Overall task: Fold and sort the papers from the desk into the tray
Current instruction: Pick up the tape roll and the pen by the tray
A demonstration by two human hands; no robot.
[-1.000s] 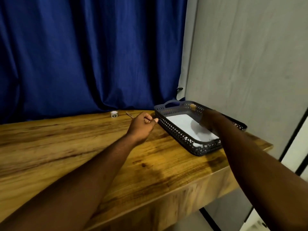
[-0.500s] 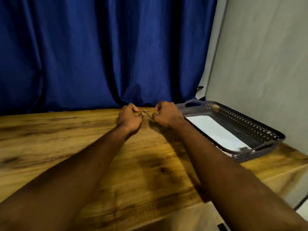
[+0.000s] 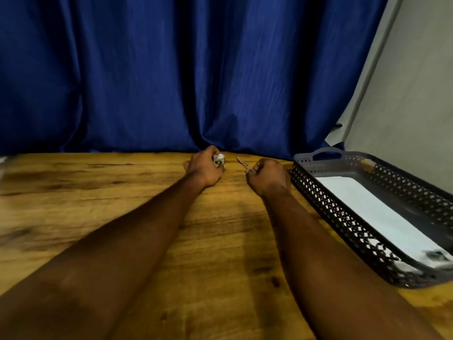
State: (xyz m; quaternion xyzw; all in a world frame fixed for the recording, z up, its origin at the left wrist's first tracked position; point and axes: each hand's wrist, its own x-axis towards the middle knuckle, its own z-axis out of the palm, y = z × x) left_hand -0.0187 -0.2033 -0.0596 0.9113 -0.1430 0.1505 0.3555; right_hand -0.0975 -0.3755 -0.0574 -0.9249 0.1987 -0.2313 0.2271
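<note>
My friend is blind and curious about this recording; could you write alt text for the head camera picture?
Two bare hands reach across a wooden desk: the left hand pinches a small white object, the right hand grips a thin stick-like item. A dark perforated tray holding white paper sits to the right, before a blue curtain.

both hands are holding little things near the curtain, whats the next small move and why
Probably swing the right hand with its thin stick toward the tray: white paper already lies in it, no loose paper shows on the desk, and the left hand grips a small white object, so these bits look like what is left to clear.
</note>
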